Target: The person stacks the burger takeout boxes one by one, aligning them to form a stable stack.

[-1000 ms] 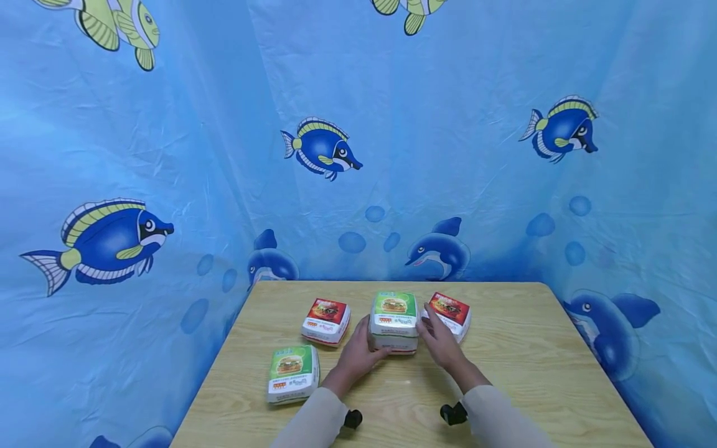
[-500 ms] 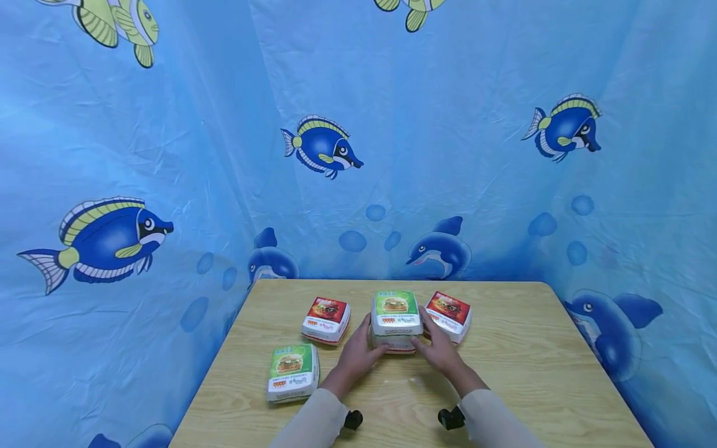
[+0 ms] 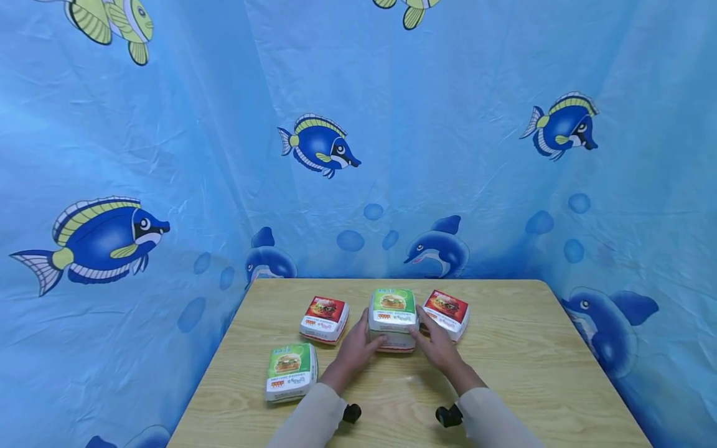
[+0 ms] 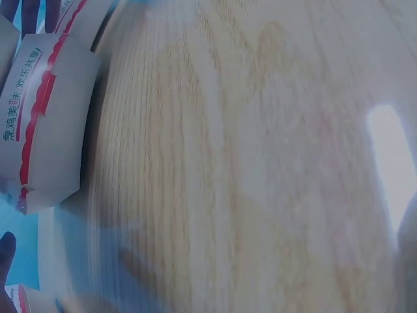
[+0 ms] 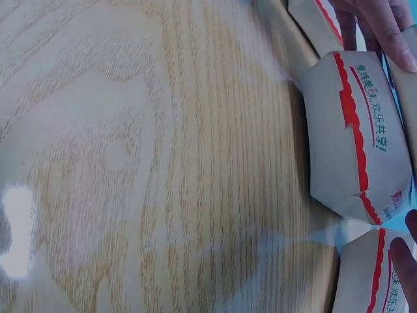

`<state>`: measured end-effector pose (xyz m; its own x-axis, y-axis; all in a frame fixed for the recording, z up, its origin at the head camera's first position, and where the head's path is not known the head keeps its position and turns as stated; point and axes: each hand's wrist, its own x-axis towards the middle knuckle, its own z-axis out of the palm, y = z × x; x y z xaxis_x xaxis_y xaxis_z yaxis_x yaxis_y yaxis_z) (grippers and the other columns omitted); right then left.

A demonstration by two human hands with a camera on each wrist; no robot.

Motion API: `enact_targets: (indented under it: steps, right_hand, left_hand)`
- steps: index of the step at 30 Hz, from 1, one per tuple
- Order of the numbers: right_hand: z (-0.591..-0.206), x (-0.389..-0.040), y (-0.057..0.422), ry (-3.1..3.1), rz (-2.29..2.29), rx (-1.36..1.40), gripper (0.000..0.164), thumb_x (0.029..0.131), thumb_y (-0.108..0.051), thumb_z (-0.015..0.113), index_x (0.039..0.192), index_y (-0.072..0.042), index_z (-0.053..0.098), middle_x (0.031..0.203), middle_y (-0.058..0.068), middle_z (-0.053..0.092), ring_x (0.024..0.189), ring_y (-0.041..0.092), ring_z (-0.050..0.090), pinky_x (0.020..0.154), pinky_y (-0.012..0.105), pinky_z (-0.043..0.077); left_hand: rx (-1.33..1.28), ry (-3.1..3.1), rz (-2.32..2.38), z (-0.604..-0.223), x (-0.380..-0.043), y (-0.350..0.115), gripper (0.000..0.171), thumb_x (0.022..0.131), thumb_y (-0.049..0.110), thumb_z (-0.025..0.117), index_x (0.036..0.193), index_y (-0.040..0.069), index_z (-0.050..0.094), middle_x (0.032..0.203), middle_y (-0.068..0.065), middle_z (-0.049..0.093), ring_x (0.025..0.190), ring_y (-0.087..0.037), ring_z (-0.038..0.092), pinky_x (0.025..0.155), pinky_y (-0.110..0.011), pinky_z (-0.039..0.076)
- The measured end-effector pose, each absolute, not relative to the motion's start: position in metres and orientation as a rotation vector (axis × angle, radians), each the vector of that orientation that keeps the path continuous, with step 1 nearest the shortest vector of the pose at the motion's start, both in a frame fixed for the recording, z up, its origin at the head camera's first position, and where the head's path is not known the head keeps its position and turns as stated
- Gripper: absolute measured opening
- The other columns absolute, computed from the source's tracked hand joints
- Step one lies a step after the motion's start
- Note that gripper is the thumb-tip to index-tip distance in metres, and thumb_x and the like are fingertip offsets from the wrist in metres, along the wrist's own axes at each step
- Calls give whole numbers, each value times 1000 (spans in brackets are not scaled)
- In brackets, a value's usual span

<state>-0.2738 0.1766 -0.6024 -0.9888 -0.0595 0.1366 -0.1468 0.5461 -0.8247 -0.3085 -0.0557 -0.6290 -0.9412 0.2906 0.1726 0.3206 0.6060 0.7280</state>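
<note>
Between left hand and right hand, fingers half-curled round its sides, I judge the green-and-white square paperboard box light, crushable, best held by opposite walls.

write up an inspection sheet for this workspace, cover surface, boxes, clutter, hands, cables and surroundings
Surface: wooden table, with glare showing in both wrist views.
Boxes: upper green-topped box over a red-trimmed box; left red-topped box and right red-topped box on either side; other green-topped box nearer, front left.
Clutter: nothing seen.
Hands: left hand and right hand hold the upper green-topped box from opposite sides.
Cables: nothing seen.
Surroundings: blue curtain with sea-life prints.
</note>
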Motion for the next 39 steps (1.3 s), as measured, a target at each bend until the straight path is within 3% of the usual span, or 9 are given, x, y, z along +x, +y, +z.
enact_targets:
  steps: [4,13,27,39]
  right_hand:
    - [-601,-275,175,-2689,1427,156,75,96,-61,45,155,-18,30,137,19,52,120,38,53,102,57,37]
    - [-601,-275,175,-2686,1422,149,77,95,-64,41,155,-17,28,141,17,49,121,37,53,102,55,38]
    - [-602,-278,174,-2691,1462,147,76,95,-64,42,155,-20,29,145,15,47,120,34,55,101,53,40]
    - [-603,-279,172,-2706,1434,124,75,95,-64,42,155,-21,29,140,17,50,121,37,54,99,55,42]
  left_hand:
    - [-541,-2772,-1272,-629,-311,-55,95,85,66,58,157,20,17,153,0,37,138,-22,34,111,-45,29]
    - [-485,-2792,-1294,-633,-308,-53,98,84,69,55,157,16,18,154,-3,35,139,-25,33,110,-48,30]
    - [-470,-2797,-1244,-633,-307,-55,98,85,70,53,156,12,21,153,-4,37,138,-27,35,109,-48,32]
    - [-534,-2776,-1260,-627,-305,-58,85,91,56,57,157,18,20,150,-3,41,137,-24,36,110,-47,30]
